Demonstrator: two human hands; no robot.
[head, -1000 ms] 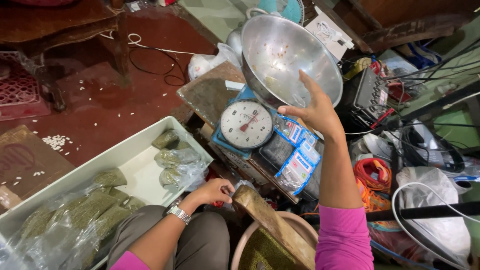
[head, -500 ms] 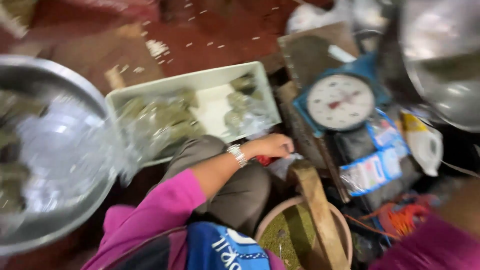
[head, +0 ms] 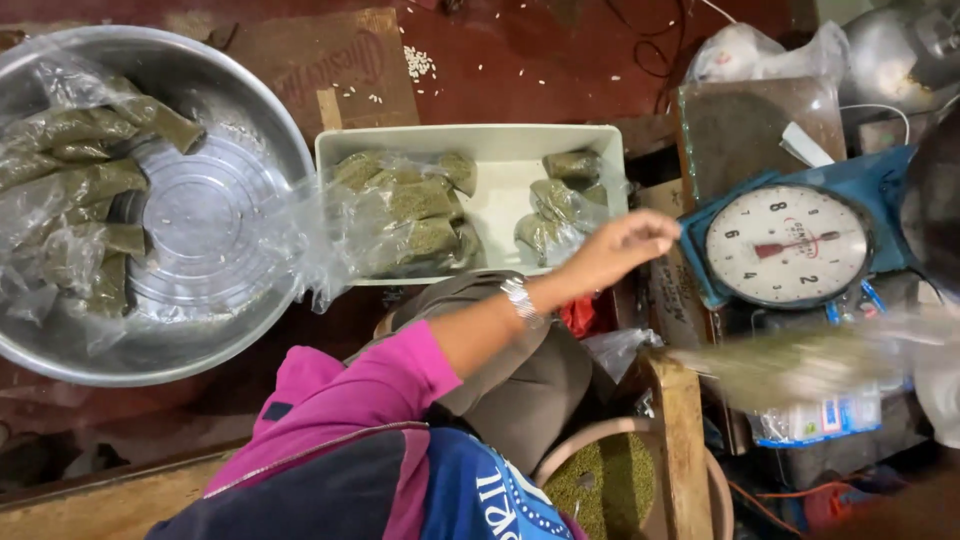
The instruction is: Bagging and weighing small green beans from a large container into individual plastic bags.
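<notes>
The left hand (head: pixel 622 243) hangs with loosely curled fingers, clamped on nothing, just left of the dial scale (head: pixel 785 245) and above the near right corner of the white tray (head: pixel 500 145); the right hand is out of view, so its state cannot be told. 2 clusters of filled green bags (head: pixel 420 205) lie in that tray, left of the scale. Judged risk: a blurred green-brown streak (head: pixel 790 360) crosses just below the scale, and contact there could spill material or knock the scale, while a sweeping left hand could drag bags over the tray rim.
</notes>
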